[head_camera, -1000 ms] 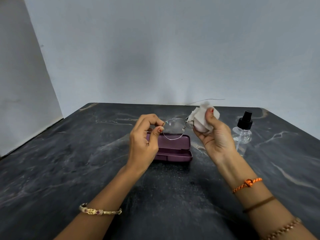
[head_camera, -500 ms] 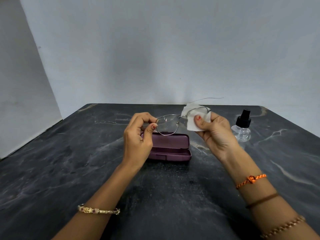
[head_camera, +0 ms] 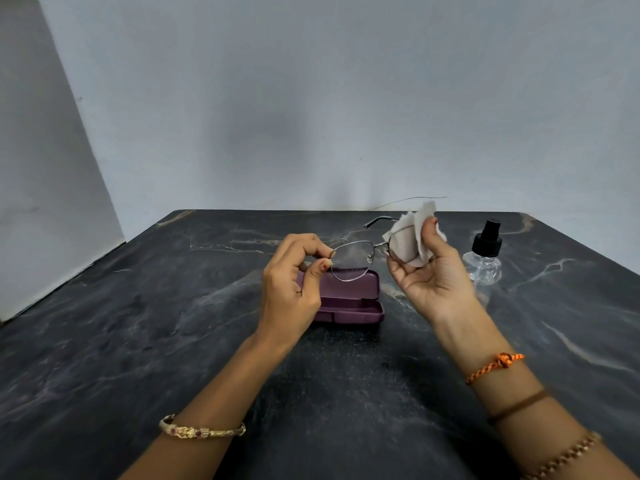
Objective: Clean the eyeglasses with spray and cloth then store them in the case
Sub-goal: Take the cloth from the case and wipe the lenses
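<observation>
Thin metal-framed eyeglasses are held up above the table. My left hand pinches the outer edge of the left lens between thumb and fingers. My right hand presses a white cloth around the right lens, thumb on the near side and fingers behind. One temple arm sticks out behind the cloth. A purple eyeglass case lies shut on the table just below the glasses, partly hidden by my left hand. A clear spray bottle with a black nozzle stands to the right of my right hand.
The dark marbled table runs up to a pale wall at the back and another on the left. A thin wire lies along the table's far edge. Bracelets and threads circle both wrists.
The cloth has shifted over the right lens as my right thumb rubs it, and the glasses have tilted slightly. My left hand keeps its pinch on the frame.
</observation>
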